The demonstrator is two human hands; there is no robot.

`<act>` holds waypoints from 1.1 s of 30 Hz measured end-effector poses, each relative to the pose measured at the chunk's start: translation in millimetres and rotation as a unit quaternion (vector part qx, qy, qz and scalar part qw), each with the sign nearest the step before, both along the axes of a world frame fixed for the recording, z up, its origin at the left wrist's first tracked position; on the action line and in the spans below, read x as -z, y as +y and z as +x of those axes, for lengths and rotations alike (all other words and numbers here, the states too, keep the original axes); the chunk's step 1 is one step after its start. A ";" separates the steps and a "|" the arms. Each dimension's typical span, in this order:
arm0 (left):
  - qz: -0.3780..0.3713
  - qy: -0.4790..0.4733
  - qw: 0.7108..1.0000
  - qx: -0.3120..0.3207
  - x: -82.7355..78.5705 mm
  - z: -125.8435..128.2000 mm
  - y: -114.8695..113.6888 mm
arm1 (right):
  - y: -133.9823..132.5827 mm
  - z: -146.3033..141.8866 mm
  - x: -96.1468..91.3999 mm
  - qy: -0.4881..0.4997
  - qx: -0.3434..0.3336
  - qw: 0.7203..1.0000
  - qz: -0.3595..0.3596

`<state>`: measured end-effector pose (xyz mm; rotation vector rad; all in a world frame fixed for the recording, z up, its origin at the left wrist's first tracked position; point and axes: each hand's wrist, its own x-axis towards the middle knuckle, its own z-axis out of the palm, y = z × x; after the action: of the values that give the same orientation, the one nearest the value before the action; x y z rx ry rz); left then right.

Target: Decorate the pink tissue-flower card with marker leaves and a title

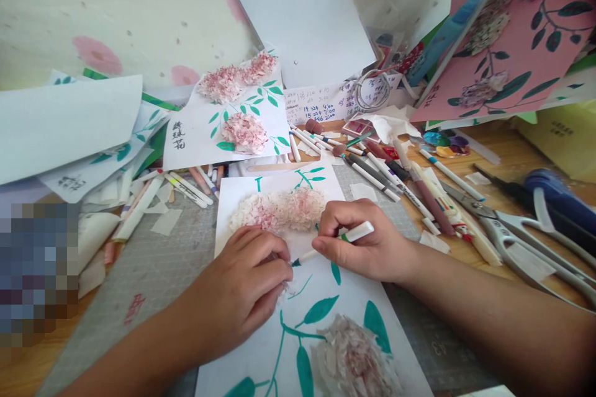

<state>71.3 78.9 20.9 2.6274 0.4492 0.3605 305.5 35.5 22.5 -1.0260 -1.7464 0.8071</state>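
My right hand (pixel 361 242) is closed around a white marker with a green band (pixel 358 232). Its dark green tip touches or hovers just above the white paper (pixel 298 316), close to the fingers of my left hand (pixel 254 282). That hand rests on the sheet with curled fingers; a bit of pale, crumpled material shows under them, mostly hidden. Fluffy pink-white paper flowers (pixel 305 208) lie above both hands, and a larger greyish-pink one (pixel 356 360) is at the bottom. Green painted leaves (pixel 319 310) and thin stems spread between them.
The sheet lies on a grey cutting mat (pixel 153 285). Several markers (pixel 372 177) and large scissors (pixel 516 236) lie to the right. A finished-looking flower picture (pixel 195 130) leans at the back, a pink card (pixel 526 56) stands right, and a pixelated patch covers the left edge.
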 end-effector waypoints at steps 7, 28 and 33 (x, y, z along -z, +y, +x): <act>-0.005 -0.002 1.000 -0.004 0.3 -0.7 0.5 | -0.2 -4.2 1.9 -0.002 -0.024 1.000 -0.012; -0.009 0.006 1.000 0.002 -1.5 0.5 2.4 | -4.1 12.0 -13.5 -0.021 -0.012 1.000 0.005; -0.010 0.006 1.000 0.008 -1.6 -0.4 2.0 | -3.7 5.1 -9.1 -0.019 -0.049 0.999 0.009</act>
<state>70.9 80.9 22.5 2.6131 0.4328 0.3319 310.6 31.8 31.6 -0.9557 -1.8452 0.8359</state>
